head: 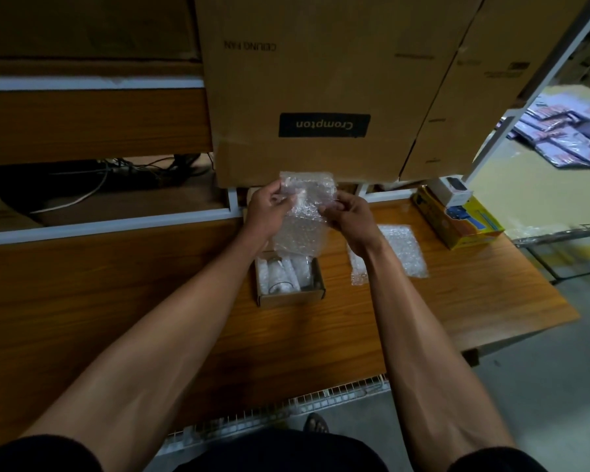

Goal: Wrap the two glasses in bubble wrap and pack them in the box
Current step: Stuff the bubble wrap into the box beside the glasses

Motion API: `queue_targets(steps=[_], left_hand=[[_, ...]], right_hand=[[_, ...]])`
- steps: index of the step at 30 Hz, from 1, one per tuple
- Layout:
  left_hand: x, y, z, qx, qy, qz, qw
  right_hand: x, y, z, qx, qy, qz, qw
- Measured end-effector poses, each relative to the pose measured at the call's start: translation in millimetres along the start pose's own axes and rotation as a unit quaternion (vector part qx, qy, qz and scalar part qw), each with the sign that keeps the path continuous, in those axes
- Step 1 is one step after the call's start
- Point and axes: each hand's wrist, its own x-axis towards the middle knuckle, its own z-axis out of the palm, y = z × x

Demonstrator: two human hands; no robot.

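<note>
Forearms are reaching up from the bottom of the frame to centre. Left hand (269,207) and right hand (346,216) are pinching a bubble-wrap bundle (302,216) with curled fingers, above the small box (288,296) holding white wrapped items. Whether a glass is inside the bundle: cannot tell. Spare bubble-wrap sheet (394,250) is lying right of centre on the table (116,301). Risk: the loose wrap is likely unrolling, so the contents could be slipping out onto the box.

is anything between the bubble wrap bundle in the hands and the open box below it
Nothing visible: both the left hand and right hand hold the bubble wrap bundle right above the open box, which already has wrapped contents inside.
</note>
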Motion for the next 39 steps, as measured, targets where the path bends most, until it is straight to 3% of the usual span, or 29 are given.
queue_targets(steps=[5,8,16,21,24,28,39], left_hand=[[-7,11,-8,-0.012,-0.071,0.031,0.997],[-6,7,-15,-0.001,-0.071,0.022,0.997],[-17,14,-17,-0.152,-0.064,-0.033,0.986],[-13,6,-16,-0.059,-0.103,-0.049,0.992],[-11,6,-15,-0.044,-0.064,-0.046,0.996],[-2,0,-13,-0.028,-0.034,-0.049,0.998],[5,0,-16,-0.027,-0.017,0.011,0.999]], right_hand=[[3,-7,1,-0.007,0.017,-0.029,0.999],[4,-10,1,-0.009,0.023,-0.020,0.999],[14,-4,-3,-0.004,0.016,-0.041,0.999],[15,-3,-2,0.019,0.016,-0.045,0.999],[14,-1,-2,0.062,0.011,0.003,0.998],[16,6,-7,0.037,-0.057,0.055,0.996],[32,10,-2,0.022,-0.058,-0.006,0.998]])
